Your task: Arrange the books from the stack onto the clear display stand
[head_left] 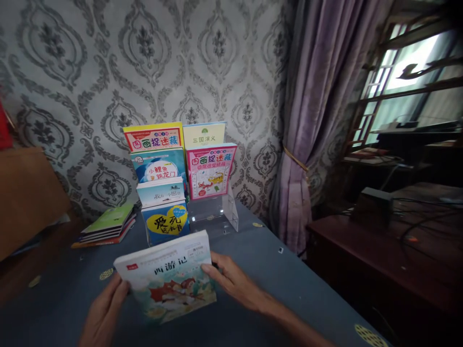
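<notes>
A thick book (171,284) with a pale cover and an illustrated scene is held up, slightly tilted, in front of me. My left hand (108,301) grips its left edge, and my right hand (229,277) pinches its right edge, thumb on the cover. Just beyond stands a clear tiered book rack (231,212). Its left column bears several books, the lowest being a blue book with a yellow heart (166,224). In the right column a pink book (211,173) stands in front of a cream book (204,135); below them, bare clear tiers show.
A stack of thin books (108,224) lies left of the rack on the dark blue tablecloth (275,284). A cardboard box (32,202) is at far left. On the right are a purple curtain (307,111) and a dark red desk (379,260) with cables.
</notes>
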`<action>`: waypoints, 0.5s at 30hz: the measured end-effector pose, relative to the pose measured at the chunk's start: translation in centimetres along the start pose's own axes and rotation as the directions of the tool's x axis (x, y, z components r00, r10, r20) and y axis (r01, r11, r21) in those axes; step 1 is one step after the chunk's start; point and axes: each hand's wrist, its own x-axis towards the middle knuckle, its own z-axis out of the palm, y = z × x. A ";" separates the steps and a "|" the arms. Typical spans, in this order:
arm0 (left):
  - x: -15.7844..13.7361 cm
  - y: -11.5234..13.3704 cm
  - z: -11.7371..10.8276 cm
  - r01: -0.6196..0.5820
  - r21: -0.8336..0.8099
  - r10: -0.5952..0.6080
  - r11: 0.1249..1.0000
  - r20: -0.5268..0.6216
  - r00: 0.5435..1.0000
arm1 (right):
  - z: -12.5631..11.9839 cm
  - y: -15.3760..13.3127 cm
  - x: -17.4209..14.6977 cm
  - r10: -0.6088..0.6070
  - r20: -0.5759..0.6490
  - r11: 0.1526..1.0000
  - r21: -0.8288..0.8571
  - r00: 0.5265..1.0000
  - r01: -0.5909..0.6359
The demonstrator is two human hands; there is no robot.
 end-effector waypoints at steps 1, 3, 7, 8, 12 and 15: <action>0.1 0.3 -0.2 -0.058 0.066 0.057 0.996 0.028 0.998 | -0.2 0.1 -0.2 0.001 -0.005 1.000 -0.005 1.000 -0.001; 0.3 1.2 -0.4 -0.160 0.152 0.147 0.975 0.094 0.985 | -0.4 0.1 -0.5 0.000 -0.015 1.000 -0.004 1.000 0.000; 0.4 3.3 0.1 -0.264 0.214 0.241 0.940 0.128 0.962 | -0.9 -0.1 -0.9 -0.004 -0.039 0.998 0.067 0.999 0.007; 0.4 3.9 0.3 -0.277 0.218 0.249 0.936 0.146 0.957 | -1.1 -0.2 -0.9 -0.006 -0.046 0.996 0.093 0.999 0.010; 1.0 7.7 1.9 -0.404 0.215 0.348 0.889 0.258 0.902 | -3.2 -0.7 -0.8 -0.015 -0.093 0.990 0.138 0.996 0.028; 2.5 11.5 3.9 -0.558 0.169 0.496 0.812 0.305 0.813 | -6.2 -1.5 -0.1 -0.055 -0.168 0.996 0.054 0.984 0.065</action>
